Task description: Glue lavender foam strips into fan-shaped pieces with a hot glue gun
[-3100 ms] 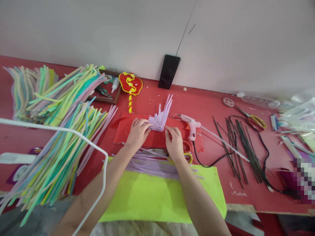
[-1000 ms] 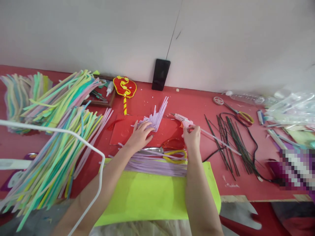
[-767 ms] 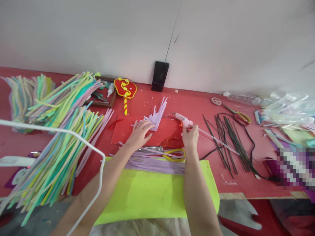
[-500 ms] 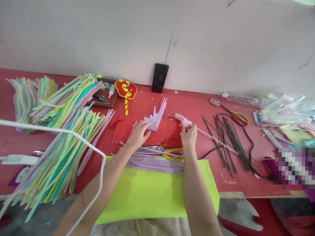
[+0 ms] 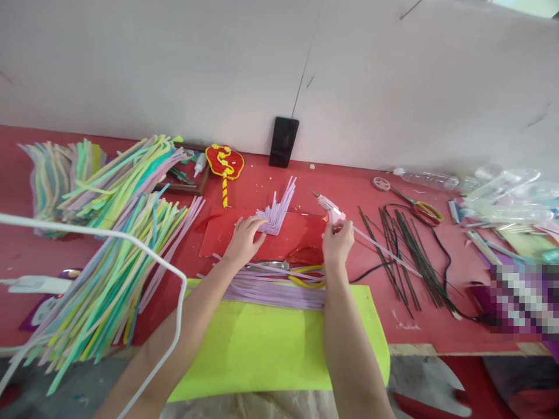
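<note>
My left hand (image 5: 247, 239) is closed over the left side of a lilac V-shaped piece made of pipe cleaners (image 5: 278, 214), with fingers on top and thumb at its lower edge. The piece lies on a red board (image 5: 301, 231). In my right hand (image 5: 338, 243) is a pink glue gun (image 5: 332, 210), its nozzle pointing up and left, away from the lilac piece. A clear glue stick (image 5: 384, 249) trails to the right from the gun's back. Below the board, loose lilac pipe cleaners (image 5: 275, 295) and yellow-handled scissors (image 5: 308, 282) lie between my forearms.
Bundles of pastel pipe cleaners (image 5: 117, 262) cover the left side. A red and yellow fan-shaped ornament (image 5: 225, 162) and a phone (image 5: 283, 142) are at the back. Dark stems (image 5: 413, 256), a black cord (image 5: 446, 256) and more scissors (image 5: 425, 210) lie right. A white rod (image 5: 131, 235) crosses the near left.
My right hand has shifted slightly right with the glue gun, and its nozzle now tilts more upward. My left hand stays on the lilac piece.
</note>
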### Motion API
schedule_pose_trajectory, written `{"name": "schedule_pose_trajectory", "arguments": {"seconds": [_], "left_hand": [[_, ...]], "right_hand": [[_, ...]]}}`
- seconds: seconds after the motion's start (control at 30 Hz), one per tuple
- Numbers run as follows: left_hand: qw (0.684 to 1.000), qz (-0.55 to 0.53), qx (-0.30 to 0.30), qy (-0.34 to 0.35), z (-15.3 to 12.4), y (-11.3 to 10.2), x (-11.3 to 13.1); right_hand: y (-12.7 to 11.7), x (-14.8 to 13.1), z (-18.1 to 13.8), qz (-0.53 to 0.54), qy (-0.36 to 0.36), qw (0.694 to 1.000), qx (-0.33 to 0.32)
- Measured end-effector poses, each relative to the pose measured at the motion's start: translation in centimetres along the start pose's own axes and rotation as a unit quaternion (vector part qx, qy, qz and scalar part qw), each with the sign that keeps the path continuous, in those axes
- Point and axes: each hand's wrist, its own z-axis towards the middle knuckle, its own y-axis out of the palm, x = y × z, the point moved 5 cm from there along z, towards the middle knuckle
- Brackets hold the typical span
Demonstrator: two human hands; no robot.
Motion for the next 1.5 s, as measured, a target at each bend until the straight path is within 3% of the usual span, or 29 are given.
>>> {"name": "schedule_pose_trajectory", "arguments": {"seconds": [0.17, 0.37, 0.57, 0.7, 0.83, 0.97, 1.2, 1.5], "left_hand": [[1.000, 0.000, 0.016, -0.005, 0.0, -0.4, -0.1], [0.999, 0.024, 0.032, -0.021, -0.1, -0.6, -0.7], [0.998, 0.032, 0.058, -0.019, -0.1, -1.2, -0.7], [0.996, 0.049, 0.075, -0.021, -0.1, -1.6, -0.5], [0.994, 0.085, 0.074, -0.013, -0.1, -1.7, -0.4], [0.991, 0.106, 0.077, -0.019, -0.1, -1.6, -0.7], [0.988, 0.137, 0.074, -0.001, -0.1, -1.8, -0.5], [0.987, 0.132, 0.000, 0.096, -0.3, -1.5, 1.0]], "right_hand": [[-0.2, 0.6, 0.1, 0.001, 0.024, 0.999, 0.039], [0.7, 0.7, 0.0, -0.015, 0.038, 0.999, 0.004], [-0.4, -0.6, 0.0, -0.022, 0.016, 1.000, 0.005], [0.3, -2.7, -1.4, 0.045, 0.010, 0.997, -0.064], [2.4, -4.7, -3.7, 0.125, 0.035, 0.975, -0.180], [3.4, -5.7, -4.9, 0.164, 0.068, 0.955, -0.237], [3.4, -5.8, -5.1, 0.166, 0.065, 0.951, -0.253], [3.7, -6.9, -5.7, 0.148, -0.008, 0.953, -0.265]]}}
